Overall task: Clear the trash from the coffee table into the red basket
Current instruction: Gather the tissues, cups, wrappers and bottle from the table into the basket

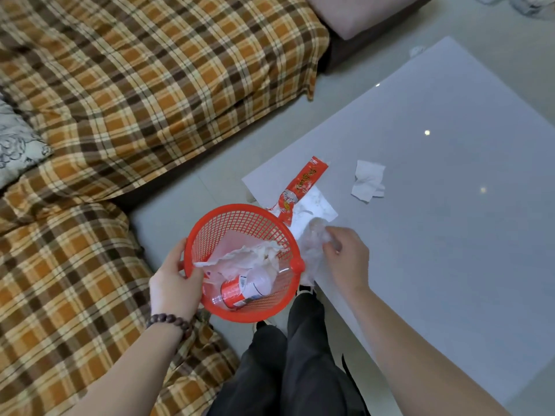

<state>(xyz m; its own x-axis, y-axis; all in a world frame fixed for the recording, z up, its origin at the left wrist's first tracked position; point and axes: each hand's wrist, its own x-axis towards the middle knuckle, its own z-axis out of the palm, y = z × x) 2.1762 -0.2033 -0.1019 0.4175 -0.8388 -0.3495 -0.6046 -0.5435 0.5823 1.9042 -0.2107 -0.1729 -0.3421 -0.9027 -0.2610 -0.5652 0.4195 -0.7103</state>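
Note:
My left hand (175,283) grips the rim of the red mesh basket (210,232), held beside the near corner of the white coffee table (450,235). Inside the basket lie crumpled tissue (240,256) and a plastic bottle with a red label (240,291). My right hand (345,253) is closed on a clear crumpled plastic wrap (310,244) at the table's edge, right next to the basket. A long red snack wrapper (303,183) lies on a white paper sheet (315,208) on the table. A crumpled white tissue (368,181) lies further right.
A sofa under an orange and brown plaid cover (135,85) fills the left side. My dark trouser legs (294,355) stand between sofa and table. A small crumpled scrap (417,51) sits at the table's far corner. A grey cushion block (360,13) is beyond.

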